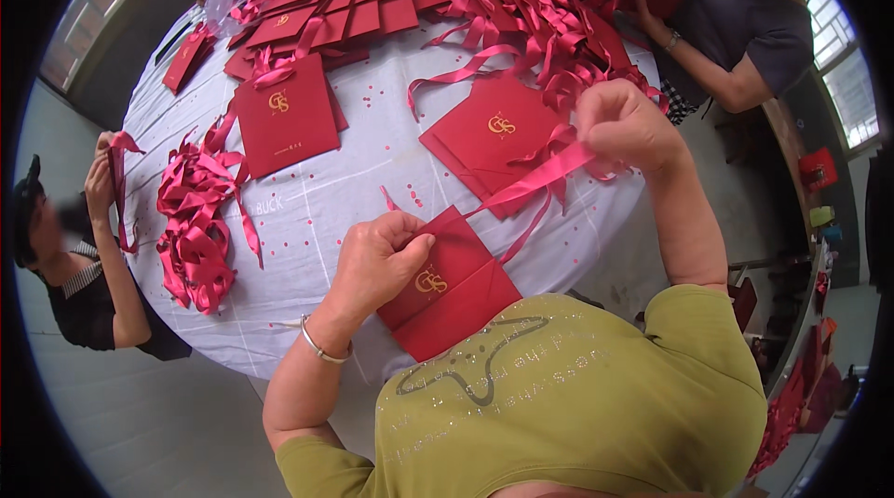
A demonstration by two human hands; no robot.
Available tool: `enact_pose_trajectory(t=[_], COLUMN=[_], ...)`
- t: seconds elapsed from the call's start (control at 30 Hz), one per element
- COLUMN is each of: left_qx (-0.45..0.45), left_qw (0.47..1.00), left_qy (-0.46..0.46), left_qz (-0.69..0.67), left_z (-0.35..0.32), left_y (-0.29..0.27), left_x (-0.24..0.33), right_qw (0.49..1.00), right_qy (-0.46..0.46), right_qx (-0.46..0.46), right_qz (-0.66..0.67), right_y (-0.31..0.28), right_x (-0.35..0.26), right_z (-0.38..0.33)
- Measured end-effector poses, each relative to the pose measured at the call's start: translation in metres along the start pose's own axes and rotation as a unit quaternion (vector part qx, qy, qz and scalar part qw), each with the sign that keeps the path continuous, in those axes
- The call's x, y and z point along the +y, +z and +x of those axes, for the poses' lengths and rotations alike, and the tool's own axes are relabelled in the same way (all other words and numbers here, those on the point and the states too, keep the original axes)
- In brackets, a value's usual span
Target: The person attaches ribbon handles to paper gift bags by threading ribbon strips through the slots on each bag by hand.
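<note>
Lettered white tablecloth (358, 181); hands (372, 262) hold gold-lettered bag (456, 298), ribbon (540, 180).

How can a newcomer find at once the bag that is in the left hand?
On the table, go to the edge nearest the green shirt. There the left hand grips a red bag. Unlike the bags lying just beyond, it has a ribbon stretched to the right hand.

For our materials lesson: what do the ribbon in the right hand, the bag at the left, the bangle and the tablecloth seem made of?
Ribbon: likely satin; glossy sheen, fibre unclear.
Bag: probably stiff paper or card, fairly matte; crisp folds and edges.
Bangle: seemingly polished metal; silvery glints.
Tablecloth: apparently thin fabric, dull finish; soft wrinkles.
</note>
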State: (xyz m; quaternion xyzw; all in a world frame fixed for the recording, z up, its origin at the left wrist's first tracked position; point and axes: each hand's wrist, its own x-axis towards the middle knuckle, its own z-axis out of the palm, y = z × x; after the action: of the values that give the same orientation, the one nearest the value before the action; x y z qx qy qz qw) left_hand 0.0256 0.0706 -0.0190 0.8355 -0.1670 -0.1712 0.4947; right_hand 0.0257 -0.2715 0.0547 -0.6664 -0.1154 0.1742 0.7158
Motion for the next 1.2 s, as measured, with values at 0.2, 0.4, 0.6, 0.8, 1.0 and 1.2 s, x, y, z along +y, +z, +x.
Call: enact_pose_trajectory(t=[0.2, 0.4, 0.6, 0.8, 1.0, 1.2], left_qx=[-0.010, 0.000, -0.008, -0.015, -0.090, -0.068], left_qw=[0.999, 1.000, 1.000, 0.995, 0.989, 0.985], left_qy=[0.010, 0.013, 0.003, 0.103, 0.116, 0.140], left_qz=[0.033, 0.025, -0.011, 0.002, 0.027, 0.071], left_z=[0.004, 0.004, 0.001, -0.002, -0.003, -0.002], left_y=[-0.002, -0.002, -0.002, -0.016, -0.051, -0.047], left_x=[0.002, -0.006, -0.011, -0.014, -0.012, -0.012], right_qw=[0.962, 0.974, 0.937, 0.889, 0.911, 0.887], right_qy=[-0.199, -0.213, -0.300, -0.221, -0.132, -0.251], right_qx=[-0.068, 0.030, 0.095, -0.019, -0.065, -0.021], right_qz=[0.176, 0.067, -0.150, -0.401, -0.386, -0.388], right_y=[0.025, 0.045, 0.111, 0.137, 0.139, 0.144], right_x=[0.013, 0.000, -0.014, 0.052, 0.062, 0.068], right_z=[0.010, 0.014, 0.047, 0.070, 0.071, 0.078])
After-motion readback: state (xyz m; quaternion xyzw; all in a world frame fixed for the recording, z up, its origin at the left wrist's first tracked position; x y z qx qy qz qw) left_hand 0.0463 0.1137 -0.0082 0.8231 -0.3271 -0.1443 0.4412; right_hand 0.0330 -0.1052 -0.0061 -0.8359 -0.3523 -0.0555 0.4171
